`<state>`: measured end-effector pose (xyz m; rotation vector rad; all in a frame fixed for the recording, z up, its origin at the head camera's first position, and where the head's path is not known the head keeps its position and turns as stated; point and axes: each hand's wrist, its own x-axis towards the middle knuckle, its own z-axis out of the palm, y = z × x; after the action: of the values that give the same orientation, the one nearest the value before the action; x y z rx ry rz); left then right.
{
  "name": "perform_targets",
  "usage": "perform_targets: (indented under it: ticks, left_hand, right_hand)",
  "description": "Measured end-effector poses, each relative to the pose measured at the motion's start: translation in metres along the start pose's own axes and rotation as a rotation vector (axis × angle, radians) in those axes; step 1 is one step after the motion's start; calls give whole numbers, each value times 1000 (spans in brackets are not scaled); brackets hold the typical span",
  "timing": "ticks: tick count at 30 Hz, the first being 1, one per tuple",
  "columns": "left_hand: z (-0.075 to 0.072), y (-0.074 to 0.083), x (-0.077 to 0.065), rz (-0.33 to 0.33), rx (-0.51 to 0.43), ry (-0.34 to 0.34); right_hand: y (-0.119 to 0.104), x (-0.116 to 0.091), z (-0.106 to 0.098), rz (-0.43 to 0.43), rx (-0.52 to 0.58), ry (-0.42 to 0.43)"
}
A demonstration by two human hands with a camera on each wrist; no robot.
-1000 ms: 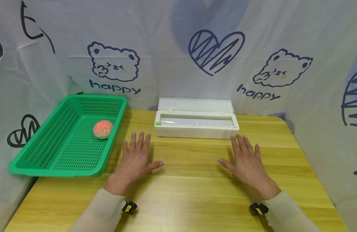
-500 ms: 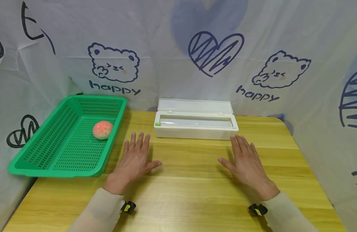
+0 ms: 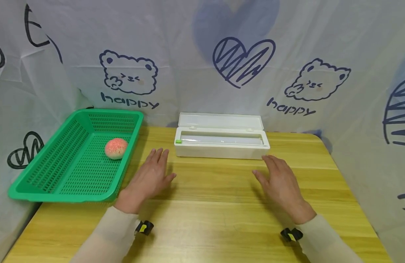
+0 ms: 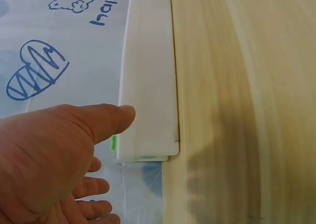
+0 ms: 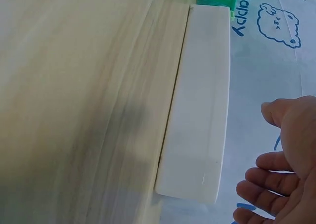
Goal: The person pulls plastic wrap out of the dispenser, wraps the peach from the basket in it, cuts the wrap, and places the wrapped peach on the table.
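A long white cling film box [image 3: 222,152] stands at the back of the wooden table, its lid [image 3: 220,121] tipped back against the cloth. Inside lies a pale, shiny roll [image 3: 219,139], and a small green slider [image 3: 178,141] sits at the left end. My left hand [image 3: 149,179] hovers in front of the box's left end, fingers extended and holding nothing. Near the right end, my right hand [image 3: 283,184] is likewise bare, with loosely bent fingers and the thumb apart. In both wrist views the box's plain front [image 4: 150,76] shows beyond the thumb.
To the left is a green plastic basket [image 3: 84,175] with a pink, peach-like ball [image 3: 116,148] in it. A white cloth [image 3: 189,47] printed with bears and hearts hangs behind and around the table [image 3: 209,226].
Both hands have turned from palms down toward palms facing each other, with fingers drawn closer together. The left thumb has moved leftward and up. Box, basket and ball stay put.
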<state>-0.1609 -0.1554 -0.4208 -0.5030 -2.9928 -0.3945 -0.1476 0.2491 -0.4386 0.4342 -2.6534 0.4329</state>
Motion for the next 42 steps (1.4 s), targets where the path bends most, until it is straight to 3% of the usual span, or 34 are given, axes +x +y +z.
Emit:
perform_targets:
  ticks: [4, 9, 15, 20, 26, 33, 42]
  left_hand:
    - [-2, 0, 3, 22, 5, 29]
    - [-5, 3, 15, 5, -9, 107]
    - [-8, 7, 45, -18, 10, 230]
    - [-6, 10, 74, 35, 39, 243]
    - [-6, 8, 96, 96, 97, 151]
    - [-11, 3, 113, 89, 162, -28]
    - [-12, 8, 128, 109, 221, -113]
  right_hand:
    - [-1, 3, 0, 12, 7, 27]
    - [3, 11, 3, -37, 21, 86]
    - [11, 34, 8, -58, 17, 64]
    - [14, 54, 11, -48, 3, 15]
    - [13, 72, 16, -64, -4, -44]
    - [12, 87, 23, -22, 4, -146]
    - [13, 94, 26, 30, 28, -202]
